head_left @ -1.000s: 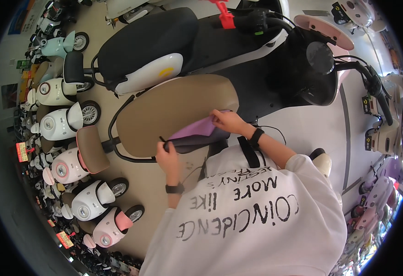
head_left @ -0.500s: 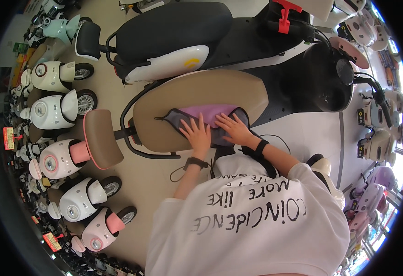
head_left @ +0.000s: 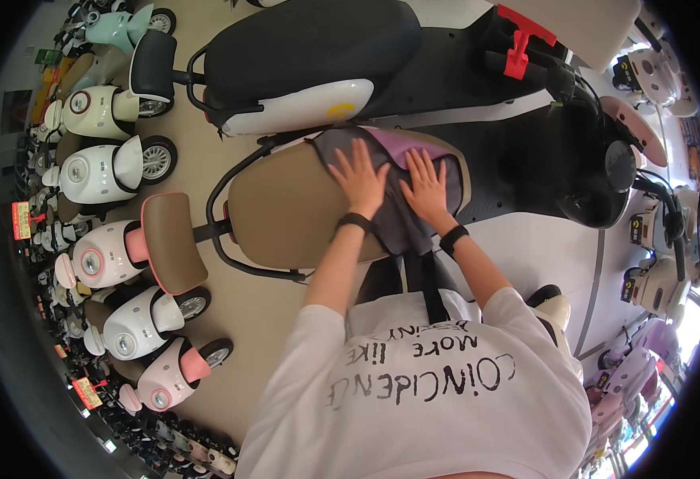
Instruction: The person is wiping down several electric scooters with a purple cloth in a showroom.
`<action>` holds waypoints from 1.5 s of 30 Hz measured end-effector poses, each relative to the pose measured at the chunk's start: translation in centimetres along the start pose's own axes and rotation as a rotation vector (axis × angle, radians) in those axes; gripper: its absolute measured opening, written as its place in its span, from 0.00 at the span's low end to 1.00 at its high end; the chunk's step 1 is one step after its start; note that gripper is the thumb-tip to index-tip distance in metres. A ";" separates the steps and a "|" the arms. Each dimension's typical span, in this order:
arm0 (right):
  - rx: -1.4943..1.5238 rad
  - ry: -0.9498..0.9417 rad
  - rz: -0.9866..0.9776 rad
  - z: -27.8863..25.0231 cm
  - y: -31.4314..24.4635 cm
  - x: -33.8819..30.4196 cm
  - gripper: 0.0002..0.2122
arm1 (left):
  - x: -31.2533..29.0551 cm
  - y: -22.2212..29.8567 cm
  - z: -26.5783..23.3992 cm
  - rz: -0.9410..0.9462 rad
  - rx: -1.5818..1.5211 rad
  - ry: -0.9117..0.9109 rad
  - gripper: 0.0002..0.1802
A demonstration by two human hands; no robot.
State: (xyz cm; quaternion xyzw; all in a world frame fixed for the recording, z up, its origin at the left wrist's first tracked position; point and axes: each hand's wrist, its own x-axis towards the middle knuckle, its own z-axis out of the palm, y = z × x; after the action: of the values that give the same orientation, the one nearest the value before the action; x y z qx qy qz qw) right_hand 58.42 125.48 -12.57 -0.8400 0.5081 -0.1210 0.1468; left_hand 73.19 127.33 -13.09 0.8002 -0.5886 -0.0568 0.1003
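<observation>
A grey and purple cloth (head_left: 399, 219) is spread across the front half of a tan scooter seat (head_left: 282, 203), its near end draping over the seat's side toward me. My left hand (head_left: 360, 182) lies flat on the grey part, fingers apart and pointing away from me. Just to its right, my right hand (head_left: 427, 188) presses flat on the cloth too, fingertips over the purple fold. Neither hand grips anything. Part of the cloth is hidden under both palms.
A black-seated scooter (head_left: 310, 52) stands close along the far side, with a red clip (head_left: 523, 40) near its front. At left a tan backrest (head_left: 174, 243) rises behind a black rail (head_left: 221, 227). Rows of scooters, including a white one (head_left: 90, 177), line both sides.
Both hands and the cloth have moved forward along the seat, to the right, and farther from me. More grey cloth is spread out, and less purple shows.
</observation>
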 end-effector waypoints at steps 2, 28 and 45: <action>0.016 -0.057 -0.078 0.8 -2.4 0.9 0.31 | 1.1 -3.5 -1.9 -0.038 0.076 -0.061 0.39; 0.587 -0.250 -0.131 -2.6 -16.8 -6.1 0.13 | -11.5 -12.6 -15.3 0.157 -0.852 -0.016 0.21; 0.810 -0.084 -0.509 -0.9 -31.1 -2.3 0.20 | -10.5 -23.2 -21.5 0.304 -0.511 0.399 0.18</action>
State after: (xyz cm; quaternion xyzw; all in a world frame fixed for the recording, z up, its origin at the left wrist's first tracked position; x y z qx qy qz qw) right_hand 82.44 141.13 -0.33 -0.8172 0.1918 -0.3071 0.4484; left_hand 96.16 145.98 2.25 0.6479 -0.6366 -0.0294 0.4172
